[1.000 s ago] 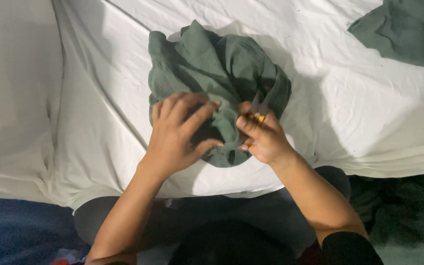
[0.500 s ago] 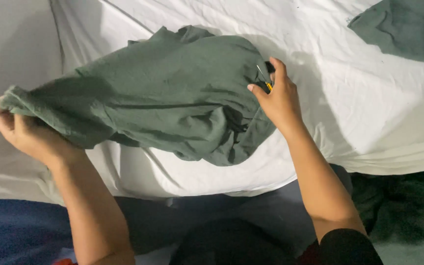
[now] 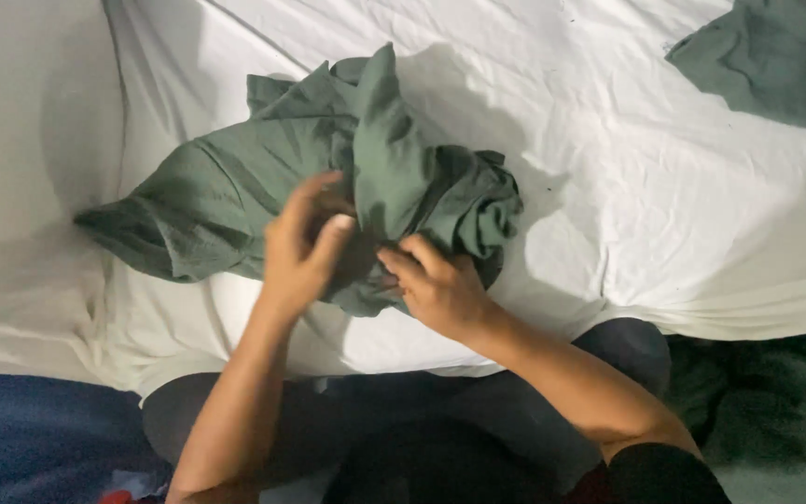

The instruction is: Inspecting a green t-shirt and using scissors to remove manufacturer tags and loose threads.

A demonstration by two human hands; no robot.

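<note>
Nearest the camera, the person's dark-clad lap and a dark blue fabric patch (image 3: pixel 20 429) at the lower left lie below the edge of the white bed sheet (image 3: pixel 664 215).

Just beyond, both bare hands meet at the near edge of a crumpled, dull green cotton-like garment (image 3: pixel 235 187) lying on that sheet. The left hand (image 3: pixel 302 245) stands upright with its fingers (image 3: pixel 328 233) loosely spread and half curled, the thumb side pressing into a fold; whether it pinches cloth or only touches it I cannot tell. The right hand (image 3: pixel 436 289) lies knuckles-up, its fingers narrowed and tucked into the bunched cloth, seemingly gripping a fold.

The garment looks light, thin and wholly limp: it slumps into ridges, one flap standing up in the middle, and a long tail trails off to the left. It would likely sag and slide through a loose hold, so a seam, hem or corner seems the surest place to take it, rather than the bulky middle.

Farthest off, at the upper right, another dark green cloth (image 3: pixel 776 56) lies well apart.
</note>
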